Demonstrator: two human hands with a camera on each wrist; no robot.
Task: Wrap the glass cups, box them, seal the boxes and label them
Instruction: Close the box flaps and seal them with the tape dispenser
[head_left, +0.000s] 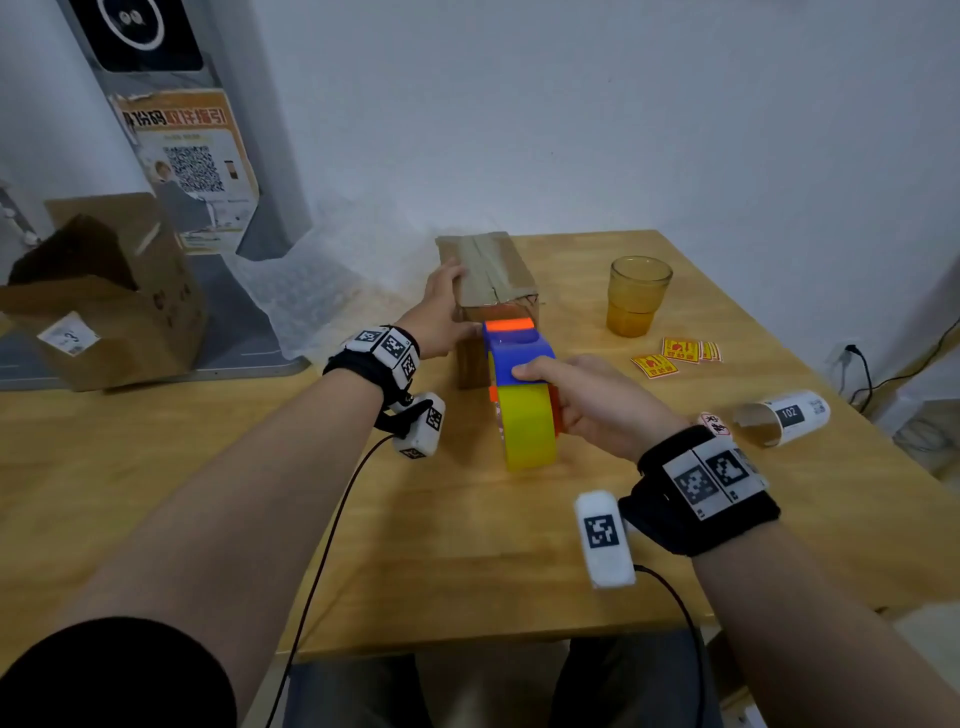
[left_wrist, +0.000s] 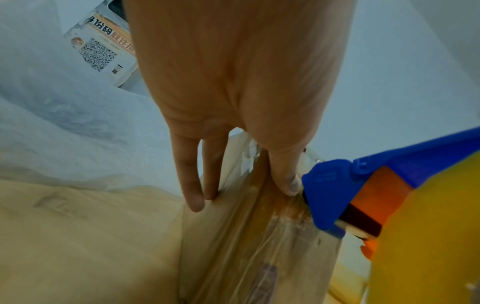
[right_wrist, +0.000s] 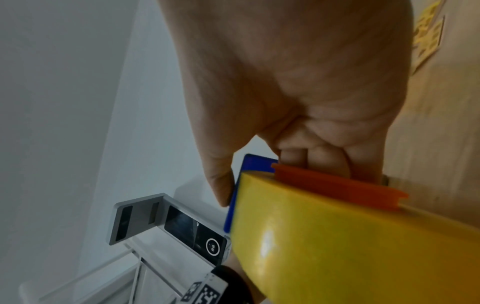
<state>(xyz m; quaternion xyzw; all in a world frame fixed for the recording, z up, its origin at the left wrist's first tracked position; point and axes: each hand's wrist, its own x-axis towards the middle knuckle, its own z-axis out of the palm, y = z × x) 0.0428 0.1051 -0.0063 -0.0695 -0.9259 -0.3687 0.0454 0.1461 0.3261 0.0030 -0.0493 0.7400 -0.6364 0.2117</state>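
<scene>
Evidently sealing: left hand (head_left: 441, 312), fingers straight, braced box (head_left: 493, 275); right hand (head_left: 592, 400) gripped tape dispenser (head_left: 519, 395). Advised firm downward pull, tape kept taut.

Two boxes (head_left: 488, 280), one glass cup (head_left: 638, 295), three stickers (head_left: 675, 353).

Looks like a small parcel or packing corner, not a home. There's a plain wooden table (head_left: 467, 545) against a bare white wall, a grey kiosk (head_left: 171, 130) with a QR-code poster (head_left: 192, 171) stuck on it, an open cardboard carton (head_left: 119, 312) with a shipping sticker, bubble wrap (head_left: 311, 291), and red-and-yellow warning labels (head_left: 678, 353) lying loose.
</scene>
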